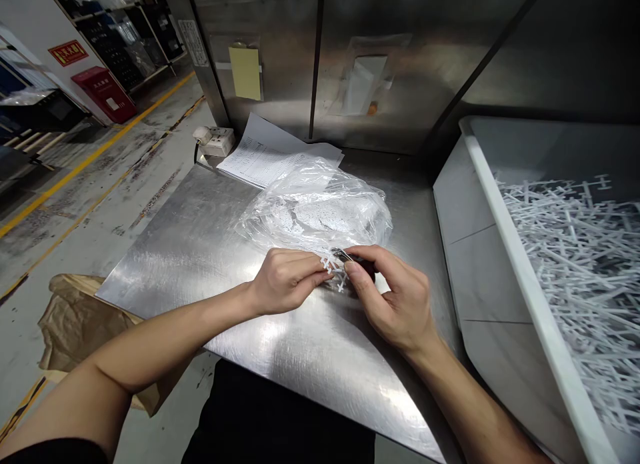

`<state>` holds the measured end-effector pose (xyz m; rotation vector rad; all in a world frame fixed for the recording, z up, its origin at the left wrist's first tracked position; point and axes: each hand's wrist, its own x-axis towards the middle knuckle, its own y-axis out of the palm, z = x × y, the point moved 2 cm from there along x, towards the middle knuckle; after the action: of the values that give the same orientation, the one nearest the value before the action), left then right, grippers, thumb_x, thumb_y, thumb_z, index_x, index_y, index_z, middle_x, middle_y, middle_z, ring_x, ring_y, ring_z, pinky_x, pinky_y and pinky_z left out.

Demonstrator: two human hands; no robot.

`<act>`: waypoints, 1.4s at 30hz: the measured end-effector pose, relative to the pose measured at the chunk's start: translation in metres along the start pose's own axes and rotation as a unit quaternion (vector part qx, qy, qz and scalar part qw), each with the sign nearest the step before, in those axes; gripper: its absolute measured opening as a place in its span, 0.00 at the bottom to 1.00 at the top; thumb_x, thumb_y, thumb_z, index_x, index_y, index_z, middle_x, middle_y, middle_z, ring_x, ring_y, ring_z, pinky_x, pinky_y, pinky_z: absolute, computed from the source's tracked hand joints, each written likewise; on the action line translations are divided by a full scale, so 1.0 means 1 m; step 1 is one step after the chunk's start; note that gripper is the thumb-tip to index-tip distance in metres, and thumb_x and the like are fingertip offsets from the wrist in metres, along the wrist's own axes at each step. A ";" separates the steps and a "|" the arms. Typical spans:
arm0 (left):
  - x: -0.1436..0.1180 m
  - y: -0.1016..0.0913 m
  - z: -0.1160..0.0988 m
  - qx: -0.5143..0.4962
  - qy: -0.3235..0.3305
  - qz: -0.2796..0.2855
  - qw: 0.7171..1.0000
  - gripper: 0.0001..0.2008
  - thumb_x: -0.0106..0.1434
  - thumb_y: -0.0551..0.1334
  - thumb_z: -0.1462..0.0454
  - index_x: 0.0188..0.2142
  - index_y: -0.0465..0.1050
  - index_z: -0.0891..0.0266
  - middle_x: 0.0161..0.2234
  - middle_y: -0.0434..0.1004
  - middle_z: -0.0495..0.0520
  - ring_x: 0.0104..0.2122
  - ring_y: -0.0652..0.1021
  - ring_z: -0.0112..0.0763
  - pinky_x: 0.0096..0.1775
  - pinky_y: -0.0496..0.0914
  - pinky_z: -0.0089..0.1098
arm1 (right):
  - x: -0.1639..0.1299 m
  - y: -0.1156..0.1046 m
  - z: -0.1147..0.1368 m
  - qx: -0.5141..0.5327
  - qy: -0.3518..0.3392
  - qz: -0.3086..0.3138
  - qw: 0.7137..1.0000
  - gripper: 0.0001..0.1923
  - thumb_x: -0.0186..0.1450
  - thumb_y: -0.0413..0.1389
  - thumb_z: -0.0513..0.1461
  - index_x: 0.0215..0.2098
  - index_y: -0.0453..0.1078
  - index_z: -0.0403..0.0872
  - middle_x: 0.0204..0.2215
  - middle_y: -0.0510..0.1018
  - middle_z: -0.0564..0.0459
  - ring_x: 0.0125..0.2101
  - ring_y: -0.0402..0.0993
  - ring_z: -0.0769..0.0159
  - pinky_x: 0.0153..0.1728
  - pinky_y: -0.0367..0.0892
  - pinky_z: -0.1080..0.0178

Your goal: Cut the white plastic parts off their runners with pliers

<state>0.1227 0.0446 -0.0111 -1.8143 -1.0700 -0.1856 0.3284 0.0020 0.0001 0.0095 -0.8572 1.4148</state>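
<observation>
My left hand (283, 281) pinches a small white plastic sprue piece (336, 269) above the steel table (200, 244). My right hand (397, 297) meets it from the right and grips a small dark tool (345, 255) whose metal tip touches the white piece. Just behind both hands lies a clear plastic bag (315, 207) holding small white parts.
A large white bin (500, 204) full of white plastic sprues stands to the right. Printed papers (260, 157) and a white power socket (215, 141) lie at the table's back. A brown paper bag (75, 324) sits on the floor at left. A steel wall rises behind.
</observation>
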 end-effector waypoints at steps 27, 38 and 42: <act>-0.001 0.007 0.004 -0.070 -0.053 0.021 0.996 0.12 0.79 0.62 0.62 0.39 0.82 0.62 0.34 0.88 0.52 0.32 0.86 0.31 0.37 0.78 0.29 | 0.001 0.005 -0.007 -0.004 0.117 0.037 0.992 0.11 0.77 0.58 0.44 0.40 0.78 0.50 0.28 0.83 0.55 0.25 0.75 0.65 0.28 0.67 0.62; -0.001 0.006 0.007 -0.082 -0.094 0.036 0.992 0.10 0.78 0.63 0.64 0.41 0.82 0.61 0.35 0.88 0.51 0.33 0.86 0.30 0.37 0.77 0.29 | 0.001 0.003 -0.003 0.049 0.105 0.039 0.992 0.09 0.77 0.59 0.44 0.44 0.79 0.49 0.33 0.85 0.53 0.28 0.78 0.65 0.31 0.70 0.63; -0.002 0.007 0.007 -0.065 -0.076 0.025 0.995 0.08 0.78 0.63 0.64 0.43 0.82 0.62 0.35 0.88 0.51 0.33 0.86 0.30 0.36 0.76 0.28 | 0.001 0.004 0.001 0.055 0.086 0.046 0.994 0.07 0.77 0.59 0.42 0.44 0.79 0.49 0.32 0.84 0.55 0.28 0.78 0.67 0.31 0.70 0.64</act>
<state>0.1246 0.0482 -0.0199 -1.9957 -1.1398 -0.0903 0.3247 0.0033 -0.0010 -0.0684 -0.6434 1.5252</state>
